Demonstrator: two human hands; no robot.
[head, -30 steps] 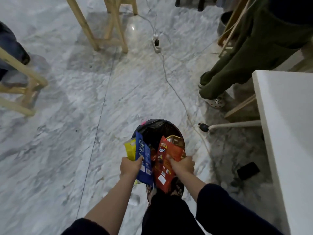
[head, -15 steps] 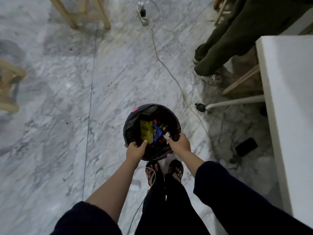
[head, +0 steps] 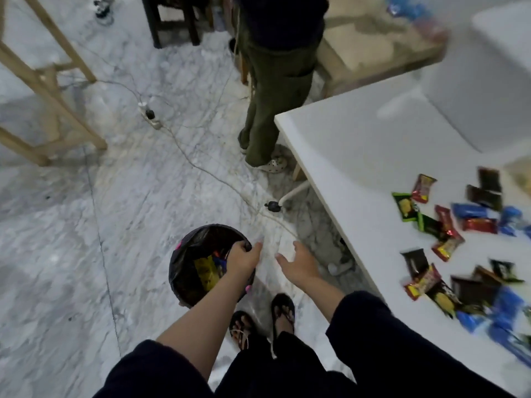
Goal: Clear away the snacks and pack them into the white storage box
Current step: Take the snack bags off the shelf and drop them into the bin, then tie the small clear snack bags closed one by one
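A round bin with a black liner stands on the marble floor in front of my feet. Yellow and blue snack packets lie inside it. My left hand rests on the bin's right rim, fingers curled over the liner edge. My right hand hangs beside it over the floor, fingers apart and holding nothing. Several small snack packets are scattered on the white table at the right. The white storage box stands on the table's far end, blurred.
Another person in green trousers stands at the table's far corner. A power strip and its cable run across the floor toward the table leg. Wooden frames stand at the left, a dark stool behind.
The packets I held over the bin now lie inside it. My right hand has left the rim and spread its fingers. My view has swung right, bringing the table into sight.
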